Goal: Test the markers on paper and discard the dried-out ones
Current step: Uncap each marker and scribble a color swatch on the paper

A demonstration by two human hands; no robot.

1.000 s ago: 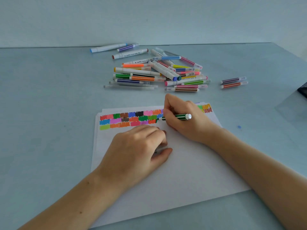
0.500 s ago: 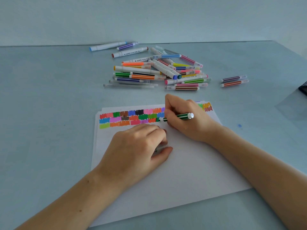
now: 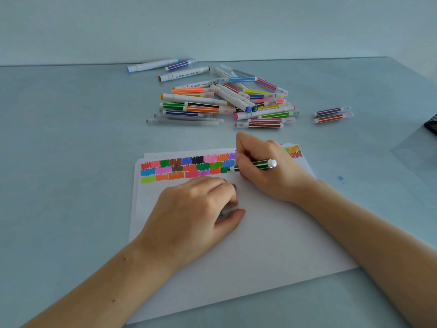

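Marker [image 3: 255, 165] in right hand [image 3: 267, 169] scribbles dark green on paper [image 3: 272, 233]; left hand [image 3: 189, 214] pins sheet, clutching cap [image 3: 228, 210]. Press lightly; pile [image 3: 224, 100] waits at 12 o'clock.

Pale blue-grey table [image 3: 59, 162], matte. Plain light wall [image 3: 212, 24] behind its far edge. 1 small blue ink spot [image 3: 340, 178] on the tabletop. Dark patterned object [image 3: 431, 124] cut off at the right edge, not identifiable.

I see the green marker [image 3: 254, 165] tip-down on the paper [image 3: 272, 233], beside colour swatches [image 3: 189, 168]; the marker pile [image 3: 227, 98] lies beyond.
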